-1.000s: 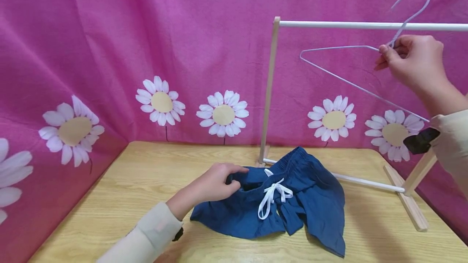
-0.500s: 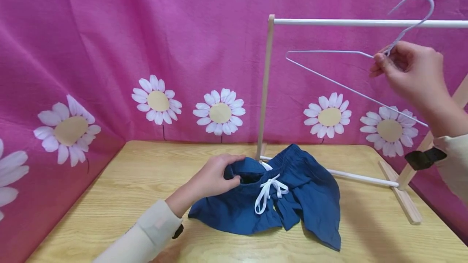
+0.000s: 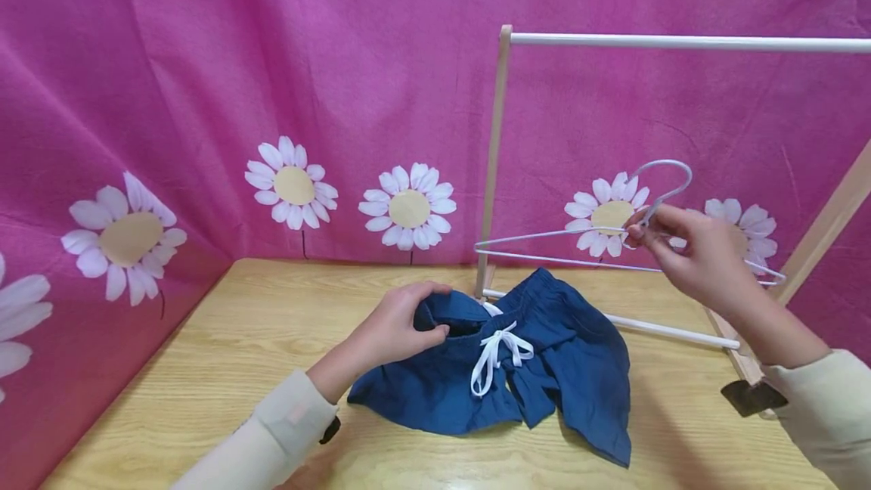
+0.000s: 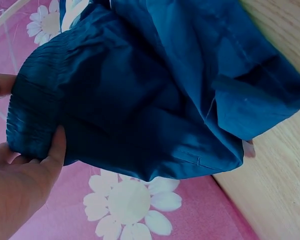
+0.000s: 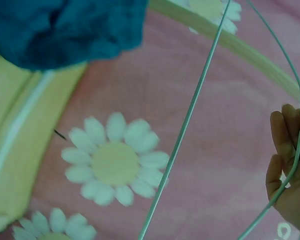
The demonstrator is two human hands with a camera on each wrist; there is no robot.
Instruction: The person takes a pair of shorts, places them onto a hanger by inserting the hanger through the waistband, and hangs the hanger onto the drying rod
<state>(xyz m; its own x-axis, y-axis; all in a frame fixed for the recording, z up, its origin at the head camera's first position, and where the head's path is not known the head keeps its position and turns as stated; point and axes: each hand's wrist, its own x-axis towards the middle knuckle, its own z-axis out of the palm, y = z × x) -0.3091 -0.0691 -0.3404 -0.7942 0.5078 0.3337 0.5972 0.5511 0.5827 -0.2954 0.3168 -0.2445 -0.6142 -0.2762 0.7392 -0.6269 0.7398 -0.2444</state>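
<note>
Dark blue shorts (image 3: 442,392) with an elastic waist and a white drawstring (image 3: 493,354) tied in a bow rest partly on the wooden table. My left hand (image 3: 401,324) grips the waistband (image 4: 35,110) at its left end, and the waist opening gapes. In the left wrist view, fingers and thumb lie around the gathered elastic. My right hand (image 3: 701,252) pinches a white wire hanger (image 3: 544,238) at its neck, just below the hook (image 3: 670,163). The hanger is held level above and behind the shorts, its left end over the waistband. In the right wrist view, its wire passes across the fingers (image 5: 285,135).
A garment rack with a white top rail (image 3: 680,41) and wooden posts (image 3: 494,142) stands behind the shorts. Its lower white bar (image 3: 670,330) runs close behind them. A pink cloth with daisies (image 3: 408,82) hangs around the wooden table (image 3: 204,369).
My right hand has brought the hanger down and left from the rack's top rail, levelling it. The left hand stays on the waistband, whose opening gapes wider than a second ago.
</note>
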